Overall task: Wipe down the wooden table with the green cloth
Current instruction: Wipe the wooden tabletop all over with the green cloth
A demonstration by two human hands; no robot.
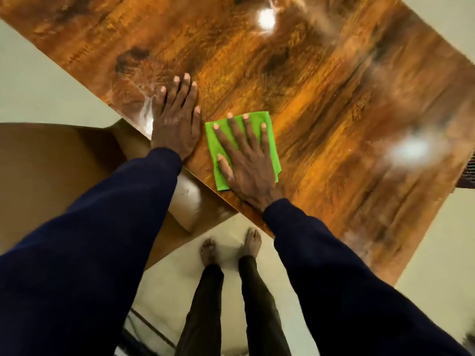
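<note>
Slippage worried me: my right hand (pixel 244 160) pressed the green cloth (pixel 211 142) flat-fingered near the table (pixel 321 98) edge, where a pull could drop it; my left hand (pixel 177 124) rested flat, empty.

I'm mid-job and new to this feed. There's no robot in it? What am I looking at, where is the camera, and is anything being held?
There is no robot here: a person works with bare hands. The single picture comes from a camera worn on the head, looking down. That is why the arms reach in from below and the feet show on the floor. The big brown surface is the table, glossy and showing bright light reflections. The cloth lies flat on it near the closer edge. The right hand presses on the cloth with its fingers spread straight, so nothing is gripped. The left hand rests flat on the bare table beside it, not on the cloth.
</note>
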